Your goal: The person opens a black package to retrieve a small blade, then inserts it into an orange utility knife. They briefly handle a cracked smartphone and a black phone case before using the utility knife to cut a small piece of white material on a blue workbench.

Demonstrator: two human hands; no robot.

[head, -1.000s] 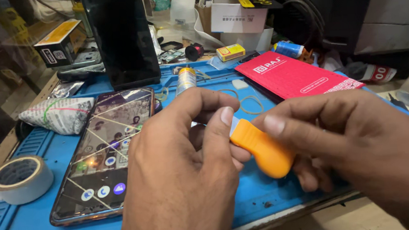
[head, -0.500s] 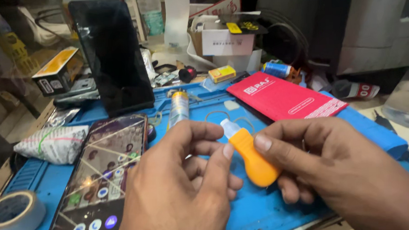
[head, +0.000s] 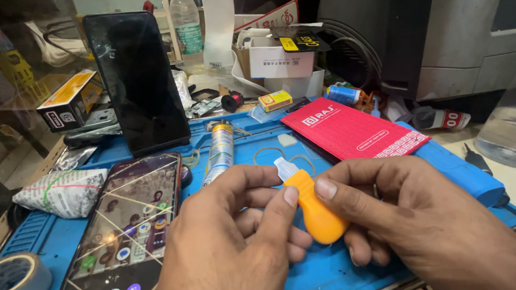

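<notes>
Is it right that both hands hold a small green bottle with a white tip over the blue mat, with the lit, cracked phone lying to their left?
Not quite: the head view shows the small bottle is orange, not green. The rest holds: the left hand and right hand both grip it, its white tip up, over the blue mat, and the lit, cracked phone lies to their left.

A blue work mat covers the bench. On its left lies a phone with a cracked, lit screen; beside that sits a wad wrapped in newsprint, and a roll of tape lies at the near left corner. A dark phone stands upright behind them. A slim metal cylinder lies mid-mat, with a red flat pack to its right. Behind stand a clear plastic bottle, a white carton and a small yellow box
</notes>
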